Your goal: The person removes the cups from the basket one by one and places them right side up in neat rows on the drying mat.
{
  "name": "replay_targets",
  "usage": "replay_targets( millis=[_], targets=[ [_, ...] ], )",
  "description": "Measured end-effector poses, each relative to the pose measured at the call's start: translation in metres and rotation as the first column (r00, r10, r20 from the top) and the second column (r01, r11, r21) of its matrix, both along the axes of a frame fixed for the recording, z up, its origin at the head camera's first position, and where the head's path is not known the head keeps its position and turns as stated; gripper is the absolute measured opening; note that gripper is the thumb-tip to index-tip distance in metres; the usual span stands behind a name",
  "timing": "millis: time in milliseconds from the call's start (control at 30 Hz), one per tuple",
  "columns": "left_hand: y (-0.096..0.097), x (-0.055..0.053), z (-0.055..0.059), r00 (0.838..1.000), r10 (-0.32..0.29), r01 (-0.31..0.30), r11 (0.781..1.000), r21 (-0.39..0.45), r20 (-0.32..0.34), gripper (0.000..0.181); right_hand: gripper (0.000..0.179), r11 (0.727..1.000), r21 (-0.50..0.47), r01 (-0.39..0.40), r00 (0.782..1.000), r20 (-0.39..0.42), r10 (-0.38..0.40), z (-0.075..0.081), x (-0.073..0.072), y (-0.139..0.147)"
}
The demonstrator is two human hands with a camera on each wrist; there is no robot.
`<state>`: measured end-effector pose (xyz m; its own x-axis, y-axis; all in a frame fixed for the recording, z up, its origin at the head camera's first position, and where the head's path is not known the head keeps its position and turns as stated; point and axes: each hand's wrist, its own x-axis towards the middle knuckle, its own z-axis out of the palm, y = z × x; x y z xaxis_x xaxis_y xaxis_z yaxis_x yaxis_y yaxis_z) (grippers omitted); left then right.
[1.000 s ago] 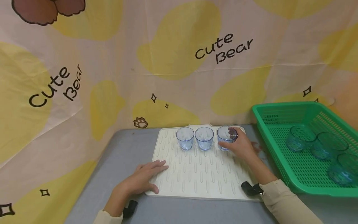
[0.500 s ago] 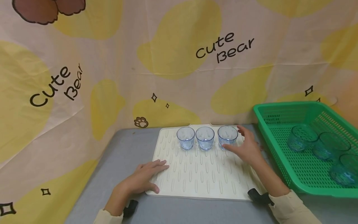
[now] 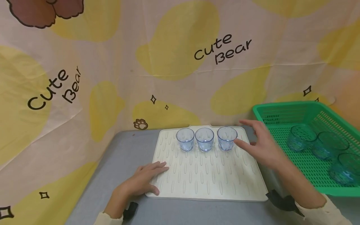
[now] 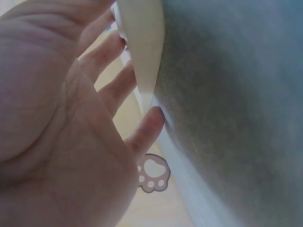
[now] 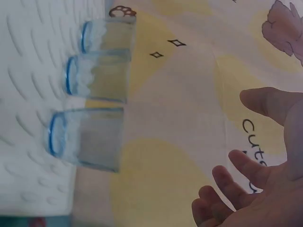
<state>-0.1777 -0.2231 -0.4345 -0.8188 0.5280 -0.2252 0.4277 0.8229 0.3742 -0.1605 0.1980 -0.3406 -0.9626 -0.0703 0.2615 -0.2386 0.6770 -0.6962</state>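
Three clear bluish glasses stand upright in a row along the back of a white ridged mat: a left glass, a middle glass and a right glass. My right hand hovers just right of the right glass, fingers spread and holding nothing. In the right wrist view a gap separates the right hand from the glasses. My left hand rests on the left edge of the mat. Seen from the left wrist, its fingers lie along that edge.
To the right stands a green plastic basket with three more glasses inside, among them a front glass. A patterned cloth hangs behind the grey table.
My right hand has let go of the right glass and moved away from it to the right, toward the basket. The left hand has stayed at the mat's edge.
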Motion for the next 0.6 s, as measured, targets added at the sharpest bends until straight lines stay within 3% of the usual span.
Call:
replay_targets(
  millis=[167,300,600],
  targets=[
    [-0.001,0.001,-0.001,1.000,-0.001,0.001,1.000,0.006,-0.005,0.092,0.070,0.998,0.063,0.021,1.000,0.001,-0.021,0.021,-0.010,0.021],
    [-0.002,0.001,-0.002,1.000,-0.009,0.009,1.000,0.004,-0.006,0.091,0.073,0.996,0.087,0.033,0.999,0.012,-0.034,0.029,-0.022,0.046],
    [-0.001,0.001,-0.002,1.000,-0.011,0.011,1.000,0.002,-0.013,0.091,0.078,0.988,0.152,0.004,0.987,0.156,-0.028,0.022,-0.044,0.113]
  ],
)
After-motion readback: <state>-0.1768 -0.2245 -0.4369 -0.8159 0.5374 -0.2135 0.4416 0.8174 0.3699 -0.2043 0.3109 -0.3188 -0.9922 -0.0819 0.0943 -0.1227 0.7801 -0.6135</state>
